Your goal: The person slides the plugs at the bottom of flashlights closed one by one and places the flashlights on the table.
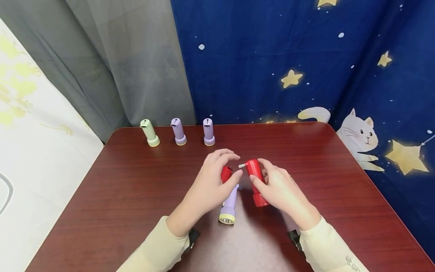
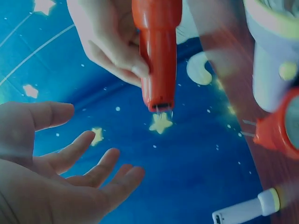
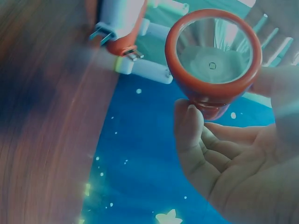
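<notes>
My right hand (image 1: 266, 179) grips a red flashlight (image 1: 255, 181) around its body, tail pointing away from me and the head end low toward the table. The right wrist view looks into its round lens (image 3: 212, 56); the left wrist view shows its tail (image 2: 159, 100) with small metal prongs. My left hand (image 1: 231, 164) hovers with relaxed fingers and holds nothing (image 2: 74, 172). It is just above a purple flashlight (image 1: 229, 204) that lies on the table, and my thumb is close to its red tail cap (image 1: 225, 173).
Three small flashlights stand along the far edge of the dark red table (image 1: 119, 196): a green one (image 1: 149, 133) and two purple ones (image 1: 178, 131) (image 1: 209, 132). A grey curtain (image 1: 129, 64) and a blue starry cloth (image 1: 306, 56) hang behind.
</notes>
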`<state>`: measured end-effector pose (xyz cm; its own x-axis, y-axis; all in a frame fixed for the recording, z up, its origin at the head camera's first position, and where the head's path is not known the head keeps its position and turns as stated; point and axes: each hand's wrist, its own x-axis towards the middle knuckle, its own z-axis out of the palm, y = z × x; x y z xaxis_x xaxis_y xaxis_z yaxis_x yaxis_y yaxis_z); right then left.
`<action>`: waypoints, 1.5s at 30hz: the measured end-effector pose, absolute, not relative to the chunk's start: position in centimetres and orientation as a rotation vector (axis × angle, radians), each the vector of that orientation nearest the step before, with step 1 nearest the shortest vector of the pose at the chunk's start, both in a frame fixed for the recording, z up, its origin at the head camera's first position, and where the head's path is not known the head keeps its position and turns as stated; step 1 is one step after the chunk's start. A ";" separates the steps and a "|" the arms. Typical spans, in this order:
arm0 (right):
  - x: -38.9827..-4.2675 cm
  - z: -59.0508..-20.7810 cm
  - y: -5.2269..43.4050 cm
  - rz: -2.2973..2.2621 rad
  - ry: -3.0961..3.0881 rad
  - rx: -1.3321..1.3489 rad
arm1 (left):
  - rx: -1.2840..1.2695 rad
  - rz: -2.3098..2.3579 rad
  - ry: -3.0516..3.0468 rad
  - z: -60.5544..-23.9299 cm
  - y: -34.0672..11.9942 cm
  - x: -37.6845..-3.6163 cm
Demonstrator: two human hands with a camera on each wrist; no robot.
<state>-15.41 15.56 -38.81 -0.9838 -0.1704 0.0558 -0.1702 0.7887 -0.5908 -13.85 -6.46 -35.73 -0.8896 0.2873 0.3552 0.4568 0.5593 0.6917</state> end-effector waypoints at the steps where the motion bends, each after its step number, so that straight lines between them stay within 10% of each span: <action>1: -15.2 -38.7 15.5 -1.018 2.968 -0.286 | -0.633 -1.248 -2.600 -35.7 -6.3 -13.5; 45: -10.2 -38.2 11.7 -1.645 3.114 -0.678 | -0.556 -1.507 -2.447 -37.2 -5.5 -11.0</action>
